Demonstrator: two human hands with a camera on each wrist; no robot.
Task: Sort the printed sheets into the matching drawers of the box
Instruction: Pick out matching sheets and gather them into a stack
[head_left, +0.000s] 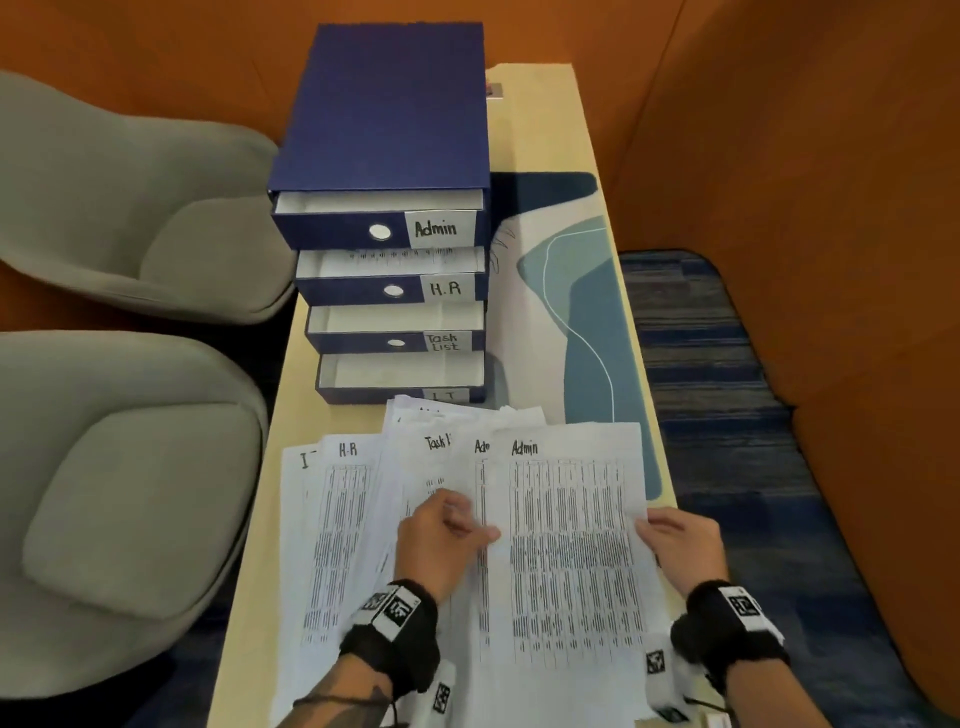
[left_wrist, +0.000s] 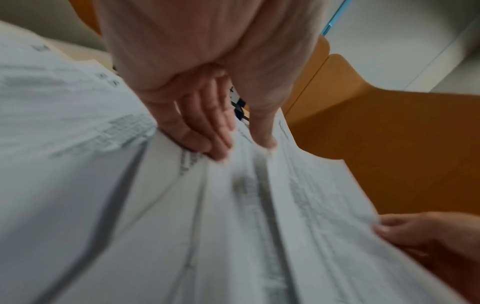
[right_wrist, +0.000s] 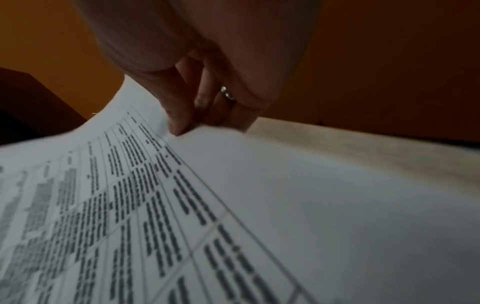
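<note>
An orange wall (head_left: 779, 130) wraps around a long, pale wood table (head_left: 545, 104), with two grey chairs (head_left: 130, 467) at 9 o'clock and blue carpet (head_left: 727, 415) at 3 o'clock.

Nearest, both arms reach in from 6 o'clock, each with a black wrist band. The left hand (head_left: 441, 535) lies on the spread of printed sheets (head_left: 363, 519). Its fingers (left_wrist: 207, 127) are a little bent and its thumb presses the left edge of the top sheet (head_left: 571, 545). The right hand (head_left: 685, 545) is at 4 o'clock. It pinches the right edge of that same sheet between thumb and fingers, and the right wrist view shows the edge lifted off the table. A ring (right_wrist: 227, 94) sits on one finger.

The top sheet is white with rows of small black print and says "Admin" at its top. The other sheets fan out under it toward 9 o'clock. Their tops read "Adm", "Task", "H.R" and "I".

Farther off, at 12 o'clock, stands the blue box (head_left: 384, 104) with four drawers, all pulled out a bit like steps. The I.T drawer (head_left: 400, 376) is nearest, just past the sheets. Then come the Task List drawer (head_left: 395, 325), the H.R drawer (head_left: 389, 270) with a printed sheet inside, and the Admin drawer (head_left: 379, 213) on top. A blue and white mat (head_left: 571, 312) lies beside the box at 2 o'clock.
</note>
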